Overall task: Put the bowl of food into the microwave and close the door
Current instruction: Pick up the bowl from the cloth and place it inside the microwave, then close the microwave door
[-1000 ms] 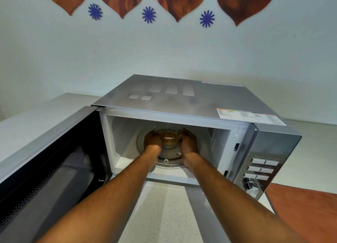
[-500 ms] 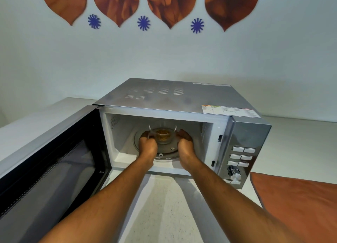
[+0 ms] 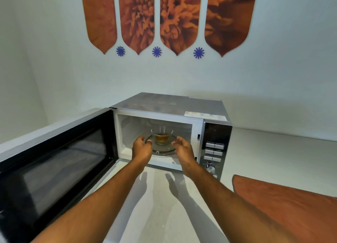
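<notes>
Bowl [image 3: 162,137]: one, clear glass, upright on the turntable [image 3: 165,150] inside the microwave [image 3: 169,104]; I am not touching it.
Bowl contents: brownish-orange food, filling the lower part; what kind of food I cannot tell.
Turntable: one round glass plate on the cavity floor, carrying the bowl near its middle.
Microwave: one, silver, standing on the pale surface [image 3: 164,202] against the wall; cavity white inside.
Door [image 3: 60,162]: one, dark window, swung wide open on the left.
Left hand [image 3: 141,148]: empty, fingers loosely spread and curled, at the cavity mouth just left of the bowl.
Right hand [image 3: 183,148]: empty, fingers spread apart, at the cavity mouth just right of the bowl.
Controls: six buttons [image 3: 214,151] in three rows of two, one knob [image 3: 210,167] below them, on the right panel.
Mat [image 3: 284,208]: one, orange-brown, on the surface right of the microwave.
Wall: four orange flower panels [image 3: 177,18]; three blue stars [image 3: 156,51] between their tips.
</notes>
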The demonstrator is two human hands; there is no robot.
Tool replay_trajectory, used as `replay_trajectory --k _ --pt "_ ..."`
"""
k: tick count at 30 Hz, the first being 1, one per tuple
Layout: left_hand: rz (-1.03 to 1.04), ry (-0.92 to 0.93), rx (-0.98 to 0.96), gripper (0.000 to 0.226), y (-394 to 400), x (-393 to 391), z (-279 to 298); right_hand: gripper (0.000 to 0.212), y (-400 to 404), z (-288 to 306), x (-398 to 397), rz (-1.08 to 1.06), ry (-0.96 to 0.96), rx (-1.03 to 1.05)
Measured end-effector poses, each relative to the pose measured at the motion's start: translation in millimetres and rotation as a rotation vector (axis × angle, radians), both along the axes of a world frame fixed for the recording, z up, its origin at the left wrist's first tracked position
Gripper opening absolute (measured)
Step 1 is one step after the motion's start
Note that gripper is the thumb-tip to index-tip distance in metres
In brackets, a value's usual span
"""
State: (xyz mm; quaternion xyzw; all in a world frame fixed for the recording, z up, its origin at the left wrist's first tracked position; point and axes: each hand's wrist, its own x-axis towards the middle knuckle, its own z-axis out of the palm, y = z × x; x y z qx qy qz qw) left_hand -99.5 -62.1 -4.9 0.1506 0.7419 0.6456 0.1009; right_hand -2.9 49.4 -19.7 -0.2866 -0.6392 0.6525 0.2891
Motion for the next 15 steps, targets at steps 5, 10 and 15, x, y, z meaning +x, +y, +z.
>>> replay_trajectory --k 5,10,15 --pt "0.074 0.186 -0.136 0.05 -40 43 10 0.055 -9 9 50 0.054 -0.036 0.238" --pt "0.213 0.374 -0.324 0.053 -95 63 17 0.05 -6 30 91 -0.067 -0.09 0.707" --pt "0.396 0.547 -0.45 0.049 -158 86 28 0.05 2 52 124 -0.21 -0.122 1.088"
